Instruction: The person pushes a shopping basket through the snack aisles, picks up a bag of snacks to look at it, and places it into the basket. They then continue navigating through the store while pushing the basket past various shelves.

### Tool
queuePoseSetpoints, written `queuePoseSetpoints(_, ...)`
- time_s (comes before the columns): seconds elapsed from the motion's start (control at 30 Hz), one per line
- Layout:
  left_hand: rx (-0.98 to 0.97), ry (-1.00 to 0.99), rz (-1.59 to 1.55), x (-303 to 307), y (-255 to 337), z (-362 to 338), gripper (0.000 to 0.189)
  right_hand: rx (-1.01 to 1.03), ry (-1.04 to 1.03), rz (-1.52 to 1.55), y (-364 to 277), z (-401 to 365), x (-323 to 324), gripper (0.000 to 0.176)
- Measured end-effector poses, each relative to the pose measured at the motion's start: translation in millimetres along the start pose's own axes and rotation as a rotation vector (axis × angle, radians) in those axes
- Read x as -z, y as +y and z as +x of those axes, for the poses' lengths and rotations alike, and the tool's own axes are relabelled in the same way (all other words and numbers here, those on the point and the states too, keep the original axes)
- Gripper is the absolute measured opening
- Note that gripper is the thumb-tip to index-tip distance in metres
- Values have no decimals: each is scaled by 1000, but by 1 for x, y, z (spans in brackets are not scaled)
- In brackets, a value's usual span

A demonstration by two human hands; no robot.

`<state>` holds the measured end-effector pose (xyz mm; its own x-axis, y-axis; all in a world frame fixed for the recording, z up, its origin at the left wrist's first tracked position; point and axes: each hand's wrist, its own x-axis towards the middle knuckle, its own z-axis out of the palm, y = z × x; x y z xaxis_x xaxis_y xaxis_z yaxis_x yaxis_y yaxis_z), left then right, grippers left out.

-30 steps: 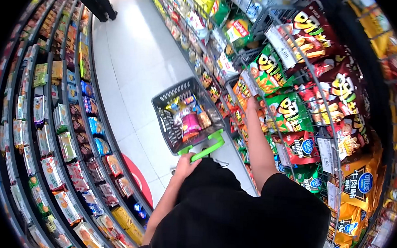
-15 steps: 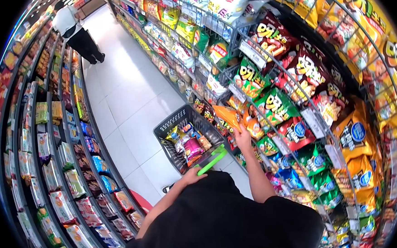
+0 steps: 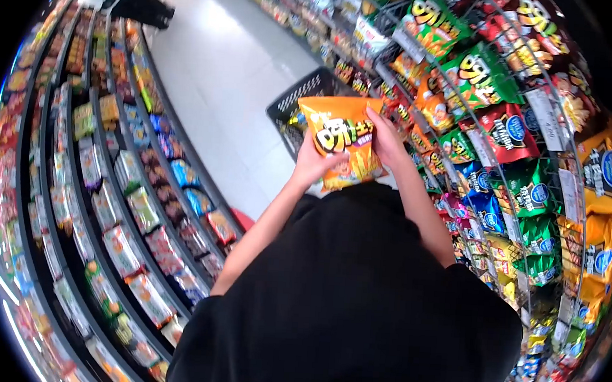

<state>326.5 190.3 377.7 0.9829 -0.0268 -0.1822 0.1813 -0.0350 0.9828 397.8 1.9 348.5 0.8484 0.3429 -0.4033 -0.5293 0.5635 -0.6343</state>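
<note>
- Head view: I see both hands clamped on the orange bag, left hand at its lower left edge, right hand at its right edge.
- Bag sits between the hands, in front of the basket; rack is right of the right hand.
- I judge it light, puffy and slick, with crushable contents; grip the side seams, not the middle.

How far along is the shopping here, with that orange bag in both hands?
Done: the orange snack bag is clear of the rack. In hand: the left hand and right hand grip it by its sides, in front of the dark basket. Left: the bag is not yet in the basket, whose contents are mostly hidden.
</note>
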Motion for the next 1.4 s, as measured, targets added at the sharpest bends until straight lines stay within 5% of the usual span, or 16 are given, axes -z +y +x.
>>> queuePoseSetpoints(0.07,56,136,-104,-7,-20,2,62,-90,-101,-65,3,-6,-3,45)
queuePoseSetpoints(0.13,128,206,-312,-9,-38,-1,62,-73,-279,-524,7,-8,10,76)
queuePoseSetpoints(0.33,179,458,-462,-19,-64,-39,46,-297,-593,-773,18,-22,27,91)
queuePoseSetpoints(0.47,149,601,-460,-2,-80,-40,47,-566,-546,-824,22,-25,17,64)
queuePoseSetpoints(0.53,159,613,-391,5,-78,-40,51,-519,-496,-835,39,-18,20,40)
queuePoseSetpoints(0.67,140,580,-475,5,-83,-42,59,-406,-384,-851,52,-11,28,37)
queuePoseSetpoints(0.87,417,264,-342,-11,-99,-43,69,-329,-183,-922,55,1,53,34)
queuePoseSetpoints(1.17,343,340,-448,-7,-105,-46,56,-309,-216,-918,59,10,54,39)
queuePoseSetpoints(1.4,439,498,-678,-7,-168,-43,36,-207,-129,-994,62,10,47,43)
